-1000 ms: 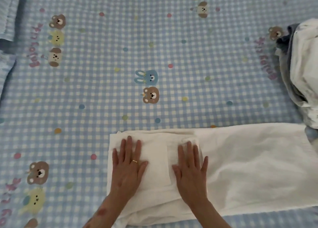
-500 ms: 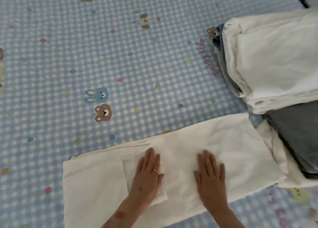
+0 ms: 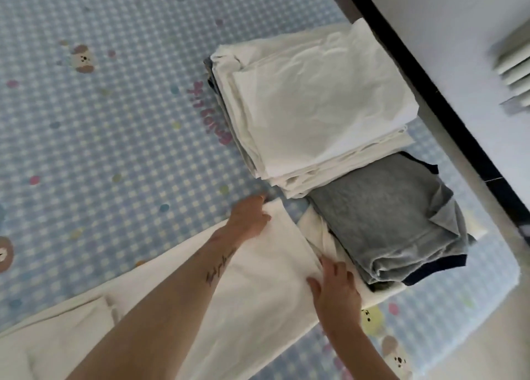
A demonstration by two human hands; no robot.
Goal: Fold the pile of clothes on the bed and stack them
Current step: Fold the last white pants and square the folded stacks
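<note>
bed sheet: light blue/white gingham, scattered pastel dots (pink, blue, yellow-green), brown cartoon bears, pink lettering. garment being folded: plain cream-white. stack: white on top, thin blue-grey layers at its left edge. folded top: heather grey, navy trim. bed frame edge: black. wall: pale lilac-white.

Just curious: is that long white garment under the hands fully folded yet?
Not yet. The white garment lies as a long narrow strip across the bed; the left hand and right hand hold its far end.
</note>
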